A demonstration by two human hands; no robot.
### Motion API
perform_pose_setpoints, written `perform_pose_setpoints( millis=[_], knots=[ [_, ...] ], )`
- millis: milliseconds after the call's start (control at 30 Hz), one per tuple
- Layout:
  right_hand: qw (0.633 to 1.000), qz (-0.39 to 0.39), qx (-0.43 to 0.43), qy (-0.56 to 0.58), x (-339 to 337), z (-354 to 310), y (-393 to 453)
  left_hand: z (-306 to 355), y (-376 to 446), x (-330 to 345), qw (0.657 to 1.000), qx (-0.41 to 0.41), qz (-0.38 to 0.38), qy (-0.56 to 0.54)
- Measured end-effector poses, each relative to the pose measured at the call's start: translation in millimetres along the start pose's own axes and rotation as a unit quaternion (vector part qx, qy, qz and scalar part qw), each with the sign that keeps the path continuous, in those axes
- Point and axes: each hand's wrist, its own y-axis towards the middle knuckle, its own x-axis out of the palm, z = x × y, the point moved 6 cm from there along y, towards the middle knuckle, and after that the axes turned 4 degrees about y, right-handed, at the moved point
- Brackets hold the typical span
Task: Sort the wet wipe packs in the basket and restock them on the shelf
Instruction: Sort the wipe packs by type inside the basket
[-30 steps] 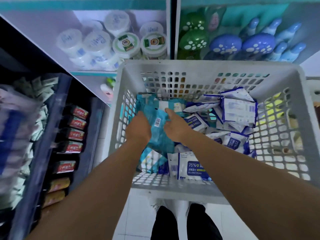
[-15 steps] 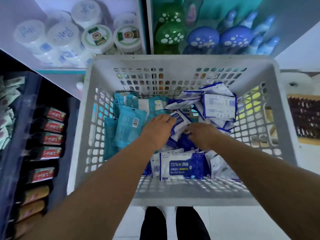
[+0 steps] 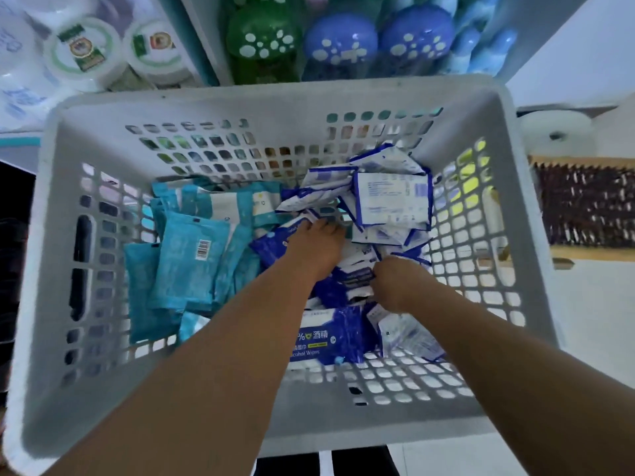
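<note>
A white perforated basket holds two kinds of wet wipe packs. Teal packs are stacked on its left side. Blue-and-white packs lie in a loose heap in the middle and on the right, with one blue alcohol wipes pack standing at the near wall. My left hand reaches into the heap, its fingers resting on the blue packs at the centre. My right hand is just to its right, fingers curled round a blue-and-white pack.
Behind the basket a shelf carries white round tubs on the left and green and blue paw-print bottles on the right. A dark shelf unit is at the far left edge. My legs show below the basket.
Both hands left the teal packs on the left and moved right into the blue-and-white heap. The view has shifted closer and to the right over the basket.
</note>
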Motion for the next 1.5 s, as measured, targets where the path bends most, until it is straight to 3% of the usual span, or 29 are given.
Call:
perform_pose_setpoints(
  millis=[133, 267, 400, 633, 767, 900, 1167, 1233, 1400, 1500],
  knots=[
    [0.998, 0.036, 0.049, -0.002, -2.9, 10.4, 2.1, 5.2, 13.4, 7.5, 0.999, -0.026, -0.026, -0.023],
    [0.982, 0.093, 0.091, 0.14, 6.3, 20.0, 6.1, 12.3, 16.1, 3.5, 0.998, -0.019, 0.006, -0.056],
    [0.97, 0.046, 0.11, 0.212, 11.4, 24.8, 7.2, 17.7, 14.2, -1.7, 0.997, -0.032, 0.052, -0.057],
    [0.986, -0.029, 0.109, 0.125, 11.0, 33.3, 1.4, 17.9, 14.5, -1.6, 0.994, -0.065, 0.018, -0.084],
    [0.986, -0.068, 0.081, 0.13, 9.4, 32.7, -13.8, 25.5, -3.3, -6.1, 0.99, -0.011, 0.022, -0.139],
    [0.985, -0.109, 0.077, 0.109, 5.6, 27.2, -35.0, 42.0, -28.3, -1.7, 0.972, 0.054, -0.037, -0.228],
    [0.988, -0.011, 0.104, 0.116, -6.7, 21.6, -46.9, 48.3, -62.4, -27.8, 0.977, 0.133, -0.003, -0.165],
    [0.988, -0.011, 0.091, 0.121, -4.2, 22.1, -47.2, 37.4, -68.6, -33.7, 0.98, 0.102, 0.008, -0.17],
    [0.988, -0.011, 0.071, 0.137, -2.7, 23.5, -45.4, -14.2, -85.4, -61.5, 0.965, -0.038, 0.116, -0.233],
    [0.99, -0.002, 0.058, 0.127, -6.6, 15.0, -44.2, -39.5, -102.7, -66.7, 0.964, -0.078, 0.131, -0.218]
  ],
)
